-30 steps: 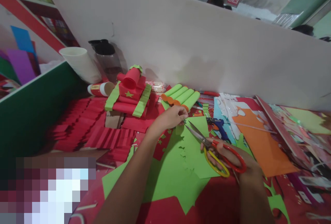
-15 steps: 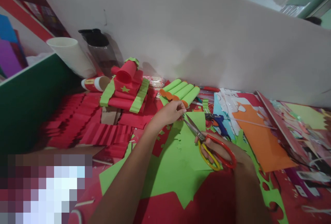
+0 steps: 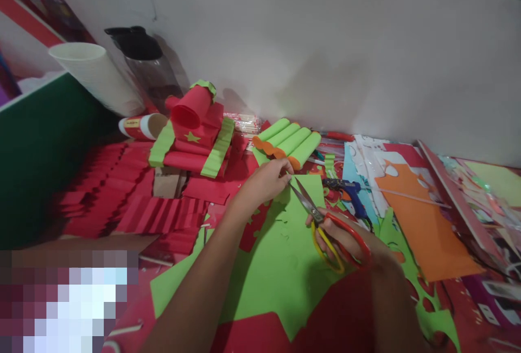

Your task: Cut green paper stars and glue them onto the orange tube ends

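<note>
My right hand [image 3: 330, 233] holds scissors [image 3: 314, 213] with one red and one yellow handle loop, their blades slightly apart and pointing at my left fingertips. My left hand [image 3: 271, 178] is closed in a pinch just beside the blade tips; what it pinches is too small to make out. Beneath both hands lies green paper [image 3: 264, 271], with tiny green scraps on it. Just beyond my left hand sits a row of green paper rolls [image 3: 291, 141] with orange ends. A red paper model [image 3: 191, 138] with green strips and a star stands farther left.
Folded red paper strips [image 3: 158, 213] cover the left side, near a paper cup [image 3: 140, 126] on its side and a bottle [image 3: 146, 65]. A blue glue gun [image 3: 354, 195], orange paper [image 3: 423, 222] and green cut-out scraps [image 3: 431, 293] lie right. A pale wall [image 3: 325, 43] rises behind.
The view has shifted slightly, hiding most of the items above the wall. The scissor blades are a little wider apart, and my left hand keeps its pinch beside them.
</note>
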`<state>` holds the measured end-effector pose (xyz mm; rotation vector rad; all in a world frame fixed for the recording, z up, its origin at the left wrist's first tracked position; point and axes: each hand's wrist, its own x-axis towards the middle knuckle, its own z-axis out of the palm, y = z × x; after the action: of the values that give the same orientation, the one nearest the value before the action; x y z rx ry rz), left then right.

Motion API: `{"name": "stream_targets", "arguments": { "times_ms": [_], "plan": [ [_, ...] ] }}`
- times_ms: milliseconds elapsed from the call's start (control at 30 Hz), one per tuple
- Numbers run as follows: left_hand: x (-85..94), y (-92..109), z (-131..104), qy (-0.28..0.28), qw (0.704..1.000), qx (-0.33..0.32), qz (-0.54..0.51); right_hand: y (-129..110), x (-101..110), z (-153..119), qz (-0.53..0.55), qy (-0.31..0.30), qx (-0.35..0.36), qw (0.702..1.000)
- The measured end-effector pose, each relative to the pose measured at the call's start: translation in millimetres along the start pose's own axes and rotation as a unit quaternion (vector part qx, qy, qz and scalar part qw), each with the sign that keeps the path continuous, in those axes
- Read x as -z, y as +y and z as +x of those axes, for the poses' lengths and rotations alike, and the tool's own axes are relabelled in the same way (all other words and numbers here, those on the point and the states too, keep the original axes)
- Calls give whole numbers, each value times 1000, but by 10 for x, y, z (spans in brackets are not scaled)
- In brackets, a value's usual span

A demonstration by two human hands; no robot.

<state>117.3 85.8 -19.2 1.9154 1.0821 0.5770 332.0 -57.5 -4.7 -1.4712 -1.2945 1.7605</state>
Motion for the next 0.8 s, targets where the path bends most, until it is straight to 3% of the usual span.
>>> {"name": "stream_targets", "arguments": {
  "times_ms": [200, 433, 567, 800],
  "plan": [
    [7, 5, -24, -12, 1000, 19, 8, -32, -42, 39, 1, 30, -18, 999],
    [-9, 7, -27, -13, 999, 49, 2, 35, -14, 107, 46, 10, -35, 998],
    [-30, -31, -19, -9, 998, 60, -12, 40, 1, 119, 10, 21, -40, 999],
    [-40, -112, 9, -18, 993, 63, -103, 43, -12, 105, 14, 38, -37, 998]
  ]
}}
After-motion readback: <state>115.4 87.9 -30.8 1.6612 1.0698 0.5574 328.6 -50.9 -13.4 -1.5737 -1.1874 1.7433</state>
